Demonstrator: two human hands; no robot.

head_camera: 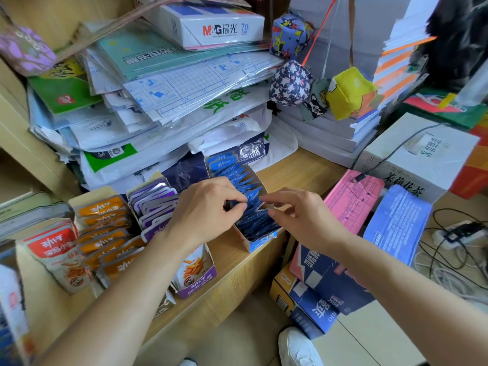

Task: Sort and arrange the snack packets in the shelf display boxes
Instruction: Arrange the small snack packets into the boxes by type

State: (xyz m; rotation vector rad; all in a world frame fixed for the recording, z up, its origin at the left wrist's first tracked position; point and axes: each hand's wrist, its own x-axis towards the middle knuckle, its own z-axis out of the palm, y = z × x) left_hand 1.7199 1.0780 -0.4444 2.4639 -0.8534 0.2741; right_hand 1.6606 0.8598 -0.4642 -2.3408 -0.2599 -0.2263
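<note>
A row of display boxes stands on a wooden shelf (295, 170). The blue box (260, 243) holds several upright blue snack packets (253, 220). My left hand (208, 210) pinches the top of one blue packet in the middle of that row. Just to its right, my right hand (298, 215) hovers over the packets, its curled fingertips at their upper edges; whether it pinches one I cannot tell. Left of them stand a purple box (196, 285) with purple packets (155, 204), an orange-packet box (105, 233) and red packets (52, 247).
Stacks of paper and plastic-wrapped stationery (163, 83) are piled behind the boxes. Fabric cubes (290, 35) hang at upper right. A white carton (422, 154), pink (353, 202) and blue (398, 223) packs and cables (454, 233) lie to the right. Below is my white shoe (295, 347).
</note>
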